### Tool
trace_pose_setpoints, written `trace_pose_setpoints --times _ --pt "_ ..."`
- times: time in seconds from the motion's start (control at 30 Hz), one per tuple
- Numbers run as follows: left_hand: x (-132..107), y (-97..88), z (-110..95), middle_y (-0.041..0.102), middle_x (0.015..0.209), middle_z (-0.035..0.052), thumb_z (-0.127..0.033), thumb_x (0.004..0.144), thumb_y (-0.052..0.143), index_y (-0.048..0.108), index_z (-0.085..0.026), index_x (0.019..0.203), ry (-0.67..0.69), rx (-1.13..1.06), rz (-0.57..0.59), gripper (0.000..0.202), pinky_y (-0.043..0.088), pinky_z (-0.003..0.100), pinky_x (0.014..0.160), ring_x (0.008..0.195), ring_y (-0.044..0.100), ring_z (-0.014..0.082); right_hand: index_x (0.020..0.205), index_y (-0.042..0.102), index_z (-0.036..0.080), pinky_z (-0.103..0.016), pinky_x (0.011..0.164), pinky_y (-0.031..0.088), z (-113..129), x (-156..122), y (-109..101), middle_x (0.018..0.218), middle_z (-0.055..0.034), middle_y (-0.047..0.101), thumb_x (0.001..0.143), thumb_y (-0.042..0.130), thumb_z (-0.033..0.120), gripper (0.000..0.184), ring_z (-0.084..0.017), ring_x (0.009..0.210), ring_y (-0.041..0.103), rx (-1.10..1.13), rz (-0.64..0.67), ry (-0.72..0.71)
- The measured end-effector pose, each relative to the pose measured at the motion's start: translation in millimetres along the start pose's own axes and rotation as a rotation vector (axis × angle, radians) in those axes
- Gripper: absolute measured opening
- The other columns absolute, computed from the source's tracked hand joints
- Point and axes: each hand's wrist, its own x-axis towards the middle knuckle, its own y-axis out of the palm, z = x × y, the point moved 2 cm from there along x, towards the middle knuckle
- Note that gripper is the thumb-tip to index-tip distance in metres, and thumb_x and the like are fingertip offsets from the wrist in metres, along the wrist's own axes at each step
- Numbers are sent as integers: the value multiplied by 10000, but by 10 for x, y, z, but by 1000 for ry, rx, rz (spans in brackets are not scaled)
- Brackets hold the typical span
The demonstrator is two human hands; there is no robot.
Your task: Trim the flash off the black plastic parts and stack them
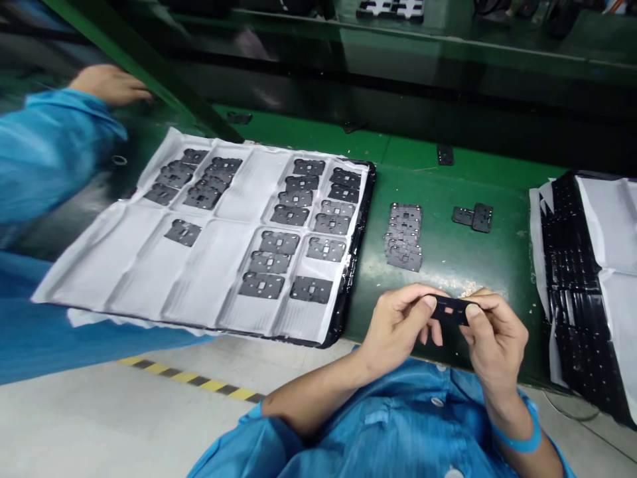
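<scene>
Between my two hands, close to the bench's front edge, is a thin black plastic plate [449, 310] with a small rectangular window. My left hand [401, 325] pinches its left end between thumb and fingers. The right end is gripped the same way by my right hand [492, 335]. Just beyond lies an overlapping row of similar dark plates [404, 237] on the green bench. Two more black parts [474, 218] rest to the right of that row, one partly over the other.
Left stands a white-lined compartment tray [194, 265] holding several dark plates. A stack of black trays [572, 265] with white lining is at the right. A single part [445, 155] lies farther back. A co-worker's arm [60, 146] reaches in at far left, beside a green post [144, 66].
</scene>
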Motion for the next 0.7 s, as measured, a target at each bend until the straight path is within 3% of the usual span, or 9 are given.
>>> trace_pose_setpoints --times 0.1,0.2,0.33,0.5,0.7 --pt "-18 4 19 679 624 11 -560 1029 676 797 -122 1037 11 15 3 454 505 206 488 504 656 124 819 666 222 -250 490 397 -83 18 -22 699 23 567 1014 700 401 267 -127 547 491 63 12 61" --pt "-23 -7 31 681 618 9 -553 1029 681 797 -125 1053 -14 7 17 445 510 209 496 496 644 122 823 676 214 -221 418 308 -150 33 -42 669 39 551 1008 722 404 269 -95 479 425 169 65 187" --pt "-9 -46 44 685 611 14 -580 1006 712 773 -103 1092 -79 -71 64 489 507 217 495 488 631 123 948 740 199 -207 421 309 -147 32 -71 567 75 518 1043 703 422 246 -68 400 380 231 186 309" --pt "-2 -100 44 703 652 26 -570 966 769 735 -98 1064 -128 -171 116 483 516 224 516 534 664 131 1075 774 199 -190 460 368 -117 5 -108 582 67 570 1039 737 396 204 -67 423 472 223 232 334" --pt "-16 -136 41 717 630 17 -539 937 788 663 -134 1014 -192 -211 126 430 500 218 515 485 626 111 1031 783 199 -165 435 360 -89 -22 -94 516 75 544 1039 740 370 177 -63 402 474 155 197 298"
